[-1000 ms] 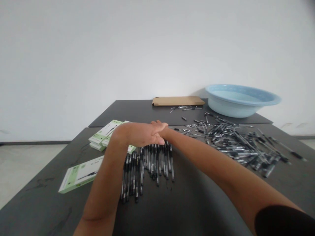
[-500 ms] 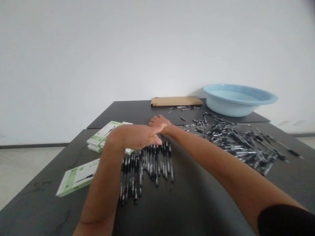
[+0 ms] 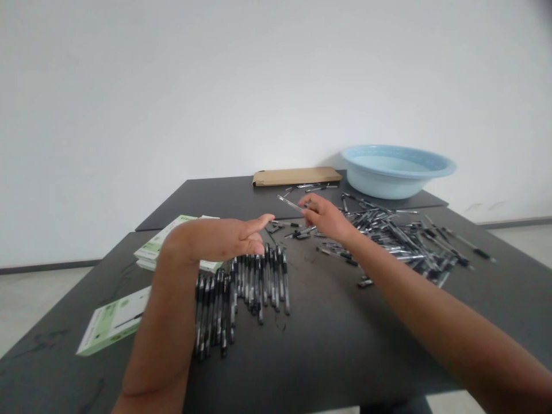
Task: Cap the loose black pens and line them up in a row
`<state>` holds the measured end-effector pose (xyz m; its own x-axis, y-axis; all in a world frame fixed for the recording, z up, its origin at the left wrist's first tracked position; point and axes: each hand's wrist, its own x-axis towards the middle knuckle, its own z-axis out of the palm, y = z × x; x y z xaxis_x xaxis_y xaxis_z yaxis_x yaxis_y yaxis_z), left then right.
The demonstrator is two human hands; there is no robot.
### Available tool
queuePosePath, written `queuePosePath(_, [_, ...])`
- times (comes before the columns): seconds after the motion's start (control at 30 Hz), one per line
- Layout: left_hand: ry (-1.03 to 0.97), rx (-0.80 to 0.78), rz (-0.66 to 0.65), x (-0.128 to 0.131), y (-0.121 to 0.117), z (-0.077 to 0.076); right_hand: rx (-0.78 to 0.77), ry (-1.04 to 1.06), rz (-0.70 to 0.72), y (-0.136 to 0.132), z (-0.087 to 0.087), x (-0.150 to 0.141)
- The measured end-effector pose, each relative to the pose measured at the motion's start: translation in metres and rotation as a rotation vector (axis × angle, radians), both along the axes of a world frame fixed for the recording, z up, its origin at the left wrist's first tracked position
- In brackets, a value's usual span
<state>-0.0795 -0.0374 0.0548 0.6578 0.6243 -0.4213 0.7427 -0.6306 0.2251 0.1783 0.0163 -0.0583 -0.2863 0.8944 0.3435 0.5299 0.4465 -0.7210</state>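
Well, in the head view our right hand (image 3: 321,215) is pinching a clear pen (image 3: 288,202) above the table (image 3: 302,362); a slack hold could be dropping it among the loose pens (image 3: 388,236), and our left hand (image 3: 228,238), if dipping, could be skewing the lined-up pens (image 3: 259,282). Our right arm (image 3: 431,307) is slanting forward; our left wrist (image 3: 187,238) is holding a sharp bend, thumb apart from straight fingers, perhaps brushing those pens

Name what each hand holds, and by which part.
The right hand holds a pen, its clear end jutting left; the gripped part is hidden. Whether the left hand, beside the lined-up pens, holds anything cannot be told.
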Motion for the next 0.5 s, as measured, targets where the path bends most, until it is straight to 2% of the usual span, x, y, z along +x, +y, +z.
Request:
queuePosePath(0.1, [0.032, -0.022, -0.033, 0.008, 0.002, -0.003, -0.228, 0.291, 0.161, -0.024, -0.01, 0.012])
queuePosePath(0.23, [0.04, -0.069, -0.037, 0.015, 0.007, -0.008, -0.446, 0.507, 0.252, -0.046, -0.016, 0.011])
queuePosePath(0.37, [0.047, -0.073, -0.048, 0.025, 0.011, -0.019, -0.482, 0.59, 0.306, -0.057, -0.012, 0.005])
queuePosePath(0.5, [0.077, -0.021, -0.077, 0.042, 0.012, -0.034, -0.375, 0.595, 0.33, -0.064, -0.008, -0.002])
